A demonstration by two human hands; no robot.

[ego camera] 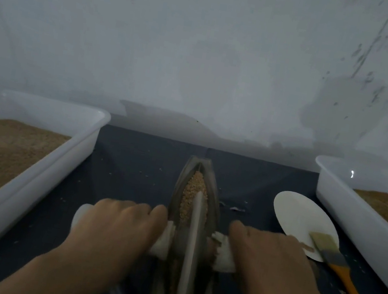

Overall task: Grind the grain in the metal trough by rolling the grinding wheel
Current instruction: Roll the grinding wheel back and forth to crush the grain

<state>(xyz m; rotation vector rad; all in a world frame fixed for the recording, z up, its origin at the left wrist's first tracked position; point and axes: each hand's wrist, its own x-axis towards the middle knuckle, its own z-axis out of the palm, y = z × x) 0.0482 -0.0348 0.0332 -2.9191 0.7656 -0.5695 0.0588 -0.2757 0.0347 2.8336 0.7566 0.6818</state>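
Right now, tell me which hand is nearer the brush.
Right. The right hand grips the wheel's handle just beside the brush. The left hand holds the opposite handle, across the trough.

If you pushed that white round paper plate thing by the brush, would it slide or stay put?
The paper disc looks thin and flat, so it is probably very light and would slide easily on the dark mat. It likely bends if lifted by one edge. The brush lies across its near edge, which may pin it a little.

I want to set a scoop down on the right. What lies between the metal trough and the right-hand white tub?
In the head view, a white paper disc lies there, with an orange-handled brush resting across its near edge.
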